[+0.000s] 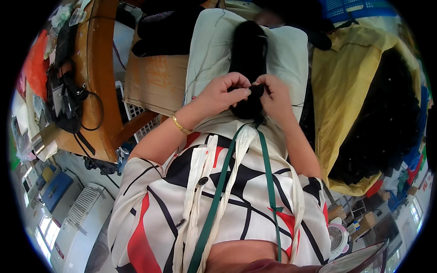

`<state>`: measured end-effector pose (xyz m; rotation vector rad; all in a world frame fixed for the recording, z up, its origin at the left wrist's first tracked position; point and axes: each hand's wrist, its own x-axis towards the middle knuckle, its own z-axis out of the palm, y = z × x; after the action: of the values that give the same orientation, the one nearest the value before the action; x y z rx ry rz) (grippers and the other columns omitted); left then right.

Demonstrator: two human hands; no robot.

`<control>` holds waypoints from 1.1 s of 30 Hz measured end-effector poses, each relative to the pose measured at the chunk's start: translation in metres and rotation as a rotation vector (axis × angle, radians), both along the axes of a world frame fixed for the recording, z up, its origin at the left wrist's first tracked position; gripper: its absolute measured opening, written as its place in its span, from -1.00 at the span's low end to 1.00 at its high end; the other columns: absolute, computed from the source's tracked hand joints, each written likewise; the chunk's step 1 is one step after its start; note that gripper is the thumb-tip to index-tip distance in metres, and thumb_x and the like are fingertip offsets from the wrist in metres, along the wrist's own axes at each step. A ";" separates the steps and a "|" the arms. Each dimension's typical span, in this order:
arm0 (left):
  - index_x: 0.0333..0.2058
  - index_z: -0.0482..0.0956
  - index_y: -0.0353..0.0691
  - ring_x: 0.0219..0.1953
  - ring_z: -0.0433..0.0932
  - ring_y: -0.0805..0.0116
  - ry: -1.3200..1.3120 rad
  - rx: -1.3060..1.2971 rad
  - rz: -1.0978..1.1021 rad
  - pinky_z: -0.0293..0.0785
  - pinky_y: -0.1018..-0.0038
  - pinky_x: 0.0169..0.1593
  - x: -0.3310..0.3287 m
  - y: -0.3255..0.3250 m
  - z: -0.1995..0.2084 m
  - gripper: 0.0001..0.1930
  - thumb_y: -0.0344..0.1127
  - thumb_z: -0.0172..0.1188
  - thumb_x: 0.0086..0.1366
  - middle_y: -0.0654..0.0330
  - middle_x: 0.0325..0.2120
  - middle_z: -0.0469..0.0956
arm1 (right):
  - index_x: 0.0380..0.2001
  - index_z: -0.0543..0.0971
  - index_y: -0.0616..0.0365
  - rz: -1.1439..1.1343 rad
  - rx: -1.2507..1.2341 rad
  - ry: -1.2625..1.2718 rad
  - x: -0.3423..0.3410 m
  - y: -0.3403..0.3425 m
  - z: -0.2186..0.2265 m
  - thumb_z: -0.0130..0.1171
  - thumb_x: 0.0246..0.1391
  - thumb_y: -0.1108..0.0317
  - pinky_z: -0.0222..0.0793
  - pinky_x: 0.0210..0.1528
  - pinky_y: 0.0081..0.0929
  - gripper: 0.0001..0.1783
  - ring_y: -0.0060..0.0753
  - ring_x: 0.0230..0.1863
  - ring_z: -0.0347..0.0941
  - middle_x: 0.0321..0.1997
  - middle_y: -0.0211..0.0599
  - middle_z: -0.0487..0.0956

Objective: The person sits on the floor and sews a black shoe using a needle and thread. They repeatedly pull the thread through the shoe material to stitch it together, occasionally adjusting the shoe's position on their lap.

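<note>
A long black shoe-shaped piece [248,52] lies lengthwise over the white cloth [207,50] on my lap, its near end toward my body. At its near part both hands meet, almost touching. My left hand [227,92], a gold bracelet on its wrist, pinches the black material between thumb and forefinger. My right hand [274,93] is closed on the same piece from the other side. Whether a needle or thread is between the fingertips is too small to see. A few dark threads lie loose on the white cloth.
To the left are a cardboard box [157,79] and a wooden table [98,59] with a black bag [68,98] by it. On the right stands a yellow sack [339,86] holding a black heap [380,123]. Black pieces [166,29] lie at the far left, a blue basket [359,8] far right.
</note>
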<state>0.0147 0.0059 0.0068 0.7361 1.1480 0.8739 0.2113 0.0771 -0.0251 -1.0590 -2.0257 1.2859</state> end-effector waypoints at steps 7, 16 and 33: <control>-0.19 0.62 -0.22 -0.51 0.34 0.76 0.198 0.077 -0.053 0.24 0.73 -0.47 -0.010 -0.001 -0.017 -0.84 -0.35 0.32 0.29 0.48 -0.47 0.50 | -0.26 0.59 0.17 -0.165 -0.392 0.133 0.000 -0.010 0.008 0.23 0.12 0.43 0.39 -0.33 -0.49 -0.88 -0.41 -0.37 0.51 -0.40 -0.21 0.58; -0.21 0.65 -0.32 -0.35 0.51 0.59 0.373 0.159 -0.117 0.46 0.58 -0.25 -0.006 -0.004 -0.018 -0.81 -0.37 0.35 0.24 0.26 -0.37 0.64 | -0.45 0.58 0.10 0.060 0.566 0.002 -0.023 -0.017 0.031 0.27 -0.02 0.42 0.39 -0.42 -0.38 -0.95 -0.19 -0.37 0.49 -0.42 -0.28 0.54; -0.29 0.66 -0.18 -0.32 0.59 0.15 0.780 0.642 -0.198 0.52 0.33 -0.27 0.001 -0.029 -0.005 -0.87 -0.34 0.34 0.19 0.17 -0.37 0.65 | -0.57 0.25 0.10 -0.608 -0.433 1.306 0.303 0.062 0.154 -0.11 0.36 0.50 0.48 -0.23 -0.42 -0.66 -0.59 -0.66 0.05 -0.71 -0.46 0.13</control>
<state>0.0159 -0.0226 0.0015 1.7985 1.4363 0.8043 0.5141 0.1394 0.1289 -0.5842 -0.4303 1.4648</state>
